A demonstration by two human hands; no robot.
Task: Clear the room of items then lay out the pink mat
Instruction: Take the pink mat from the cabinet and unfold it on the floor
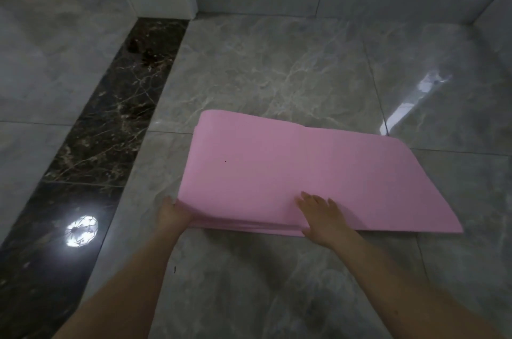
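Grey marble floor (277,67) fills my view, glossy and bare where I am working, with a dark veined strip (110,117) running along its left side and tiled walls closing the corner beyond. On that floor, just ahead of me, lies the pink mat (304,172), folded into several stacked layers whose edges show along the near side.

My left hand (173,214) has its grip closed on the near-left corner of the stack, fingers tucked under the layers and thumb on top; I judge that is so I can peel or lift a layer away. My right hand (321,216) lies flat on the top layer near the front edge, fingers spread and clamped on nothing, likely pinning the stack so it does not slide on the slick tiles.

No loose items show on this patch of floor, so the clearing looks done here, and the mat has yet to be unfolded.
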